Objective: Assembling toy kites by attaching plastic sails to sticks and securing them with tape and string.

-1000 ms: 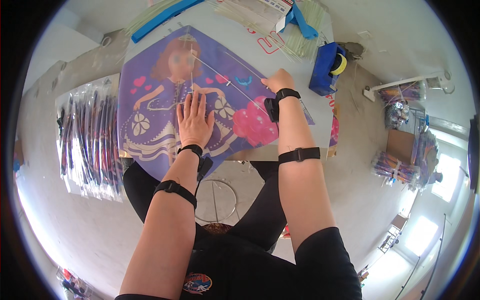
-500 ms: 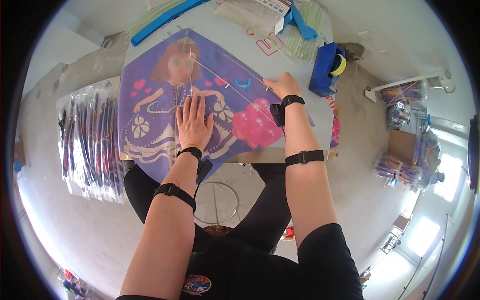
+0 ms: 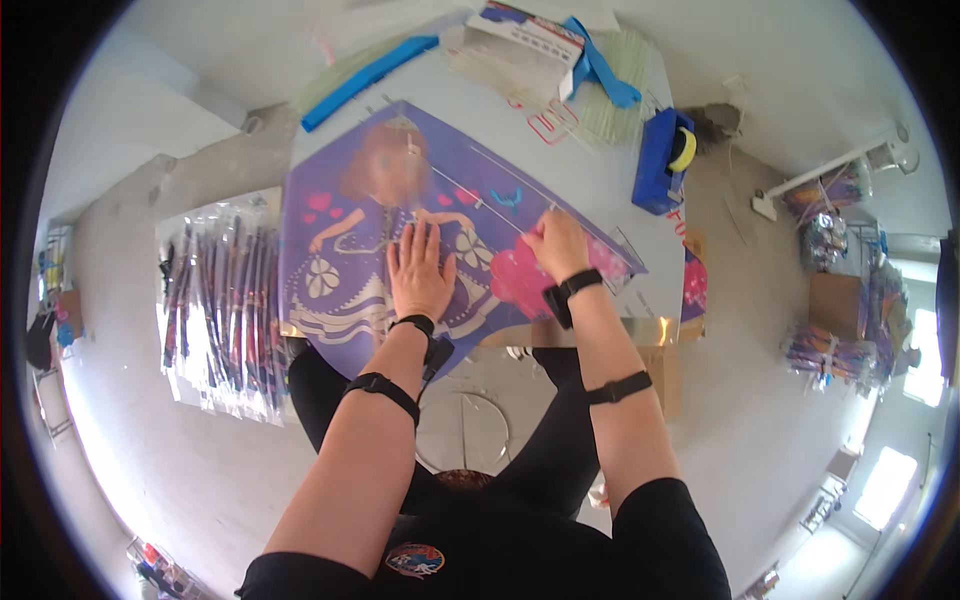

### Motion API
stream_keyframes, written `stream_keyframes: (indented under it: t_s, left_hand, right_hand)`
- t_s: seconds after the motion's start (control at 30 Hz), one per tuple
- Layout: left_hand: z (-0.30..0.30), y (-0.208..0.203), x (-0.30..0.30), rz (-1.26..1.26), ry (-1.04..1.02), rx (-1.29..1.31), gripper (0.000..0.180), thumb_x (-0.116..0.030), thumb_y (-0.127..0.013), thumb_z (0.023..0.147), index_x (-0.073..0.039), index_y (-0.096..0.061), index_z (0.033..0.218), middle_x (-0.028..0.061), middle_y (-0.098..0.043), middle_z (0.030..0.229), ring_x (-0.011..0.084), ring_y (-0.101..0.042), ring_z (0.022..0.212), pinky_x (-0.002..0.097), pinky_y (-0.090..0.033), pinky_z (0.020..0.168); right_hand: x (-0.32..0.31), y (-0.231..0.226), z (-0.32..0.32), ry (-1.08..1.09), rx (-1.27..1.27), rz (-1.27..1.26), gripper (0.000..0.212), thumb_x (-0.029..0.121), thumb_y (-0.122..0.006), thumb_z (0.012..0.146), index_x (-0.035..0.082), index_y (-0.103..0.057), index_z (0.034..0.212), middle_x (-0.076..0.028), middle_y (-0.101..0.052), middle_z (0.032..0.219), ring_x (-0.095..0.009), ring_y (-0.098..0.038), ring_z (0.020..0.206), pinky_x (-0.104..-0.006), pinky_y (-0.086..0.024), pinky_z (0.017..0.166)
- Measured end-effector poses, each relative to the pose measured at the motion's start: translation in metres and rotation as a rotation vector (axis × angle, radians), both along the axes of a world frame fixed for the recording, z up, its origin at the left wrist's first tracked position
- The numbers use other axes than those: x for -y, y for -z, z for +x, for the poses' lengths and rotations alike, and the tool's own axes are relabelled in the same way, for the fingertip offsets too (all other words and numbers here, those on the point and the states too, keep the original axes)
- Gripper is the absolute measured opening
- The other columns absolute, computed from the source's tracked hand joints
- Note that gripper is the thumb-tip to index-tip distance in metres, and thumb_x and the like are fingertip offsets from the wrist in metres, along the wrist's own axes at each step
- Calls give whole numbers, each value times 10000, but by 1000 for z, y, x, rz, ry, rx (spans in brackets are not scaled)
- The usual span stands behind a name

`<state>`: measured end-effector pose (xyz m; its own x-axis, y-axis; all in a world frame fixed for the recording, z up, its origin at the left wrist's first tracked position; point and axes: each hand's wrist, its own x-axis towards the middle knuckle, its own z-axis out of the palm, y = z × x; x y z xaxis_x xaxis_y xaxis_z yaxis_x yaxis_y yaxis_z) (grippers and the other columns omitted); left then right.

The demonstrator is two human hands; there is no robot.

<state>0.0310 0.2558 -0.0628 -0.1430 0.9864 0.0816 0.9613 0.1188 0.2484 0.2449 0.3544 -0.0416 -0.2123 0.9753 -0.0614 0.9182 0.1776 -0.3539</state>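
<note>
A purple kite printed with a princess figure, hearts and pink balloons lies spread on the table in front of me. My left hand rests flat on the middle of it, fingers slightly apart. Thin white rods run over the sheet; one slanting rod, with a small white clip on it, leads down to my right hand. The fingers of that hand are curled together around the rod's lower part, above the balloons. Their tips are partly hidden.
A blue tape dispenser with yellow tape stands at the table's right edge. Bundles of pale thin rods, a white box and blue strips lie at the back. Packaged kites sit to the left.
My right hand has moved from the kite's upper right edge inward and nearer to me, onto the slanting rod. My left hand stays flat on the kite. The whole view has shifted slightly.
</note>
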Motion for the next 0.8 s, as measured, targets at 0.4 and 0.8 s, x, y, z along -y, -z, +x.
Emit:
stream_keyframes:
  t_s: [0.4,0.8]
  left_hand:
    - [39,5,7,-86,-48,34,612,-360,-402,927,-64,-265,1445,82,-219,1524,239,-180,1413,455,-109,1145]
    - [186,-6,-4,-195,356,384,729,-422,-489,894,-78,-194,1465,130,-161,1532,268,-101,1429,453,-80,1150]
  right_hand:
    - [64,-20,107,131,-192,103,149,137,-623,811,11,-544,810,-208,-584,766,-390,-583,760,-444,-455,655]
    - [132,-111,206,221,-144,108,167,126,-596,833,14,-644,946,-190,-649,951,-333,-624,908,-383,-480,800]
